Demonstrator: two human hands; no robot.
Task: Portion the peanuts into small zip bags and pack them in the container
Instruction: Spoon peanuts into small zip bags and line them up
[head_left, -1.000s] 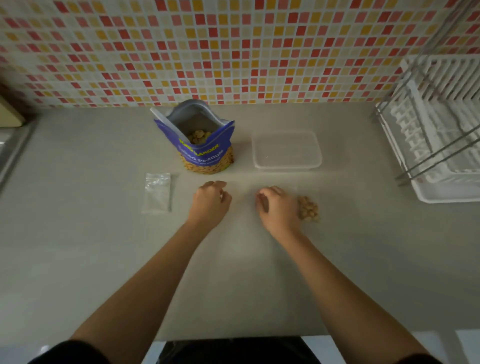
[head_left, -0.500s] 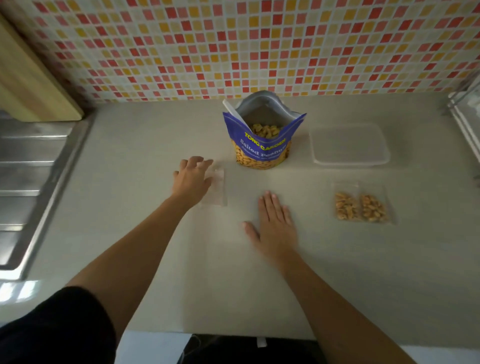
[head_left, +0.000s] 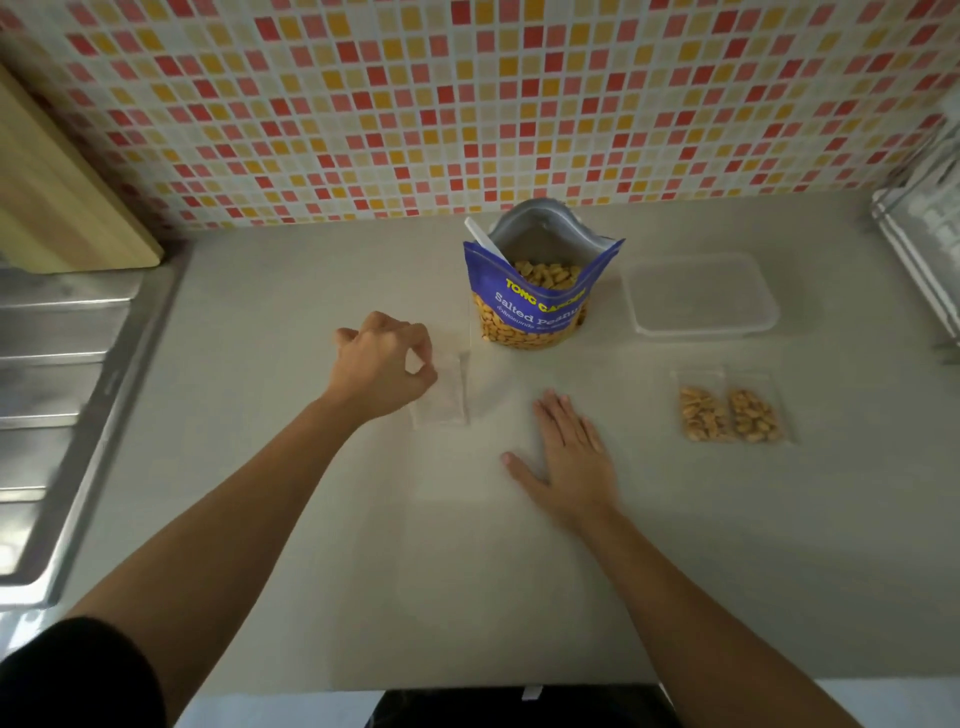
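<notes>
wall tiles (head_left: 467, 93) are a red, orange, yellow and cream mosaic, tabletop (head_left: 467, 571) plain grey-beige, peanut bag (head_left: 524, 306) blue with yellow and white lettering, container (head_left: 698, 299) clear, sleeve (head_left: 67, 675) black.

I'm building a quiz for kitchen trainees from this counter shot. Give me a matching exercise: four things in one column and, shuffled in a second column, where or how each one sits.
Things
1. peanut bag
2. container
3. empty zip bag
4. filled zip bags

States
A. lying flat, to the right of the right hand
B. pinched by the left hand
C. standing open, white scoop inside
D. clear, just right of the peanut bag

Pairs: 1-C, 2-D, 3-B, 4-A
</notes>
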